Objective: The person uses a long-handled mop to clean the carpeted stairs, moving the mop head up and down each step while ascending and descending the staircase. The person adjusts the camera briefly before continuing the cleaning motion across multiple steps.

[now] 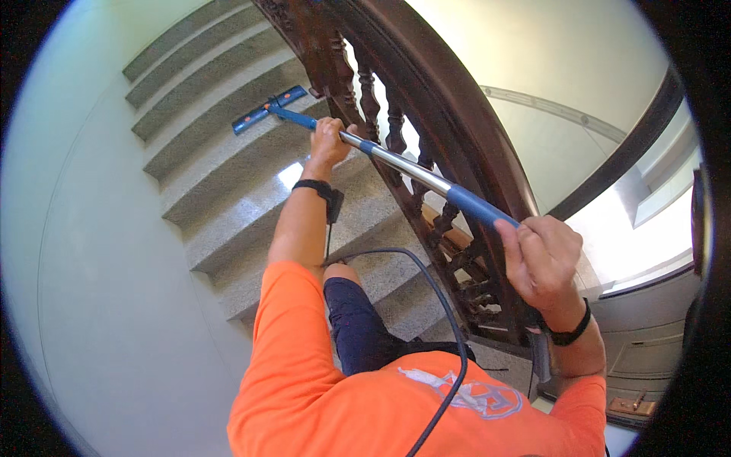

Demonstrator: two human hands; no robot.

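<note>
A flat mop with a blue bar-shaped head (251, 118) and a metal pole (411, 168) slants across the view. My left hand (330, 141) grips the pole close to the head. Farther back, my right hand (542, 260) is closed around the blue grip (478, 205) at the pole's end. The mop head lies on a speckled stone stair (257, 140) a few steps above me, one end near the balusters. Whatever pad is under the head is hidden.
A dark carved wooden balustrade (451, 74) curves along the right of the staircase. On the left rises a pale wall (108, 257). A dark cable (437, 285) loops in front of my orange shirt. Below right stands a panelled door (645, 357).
</note>
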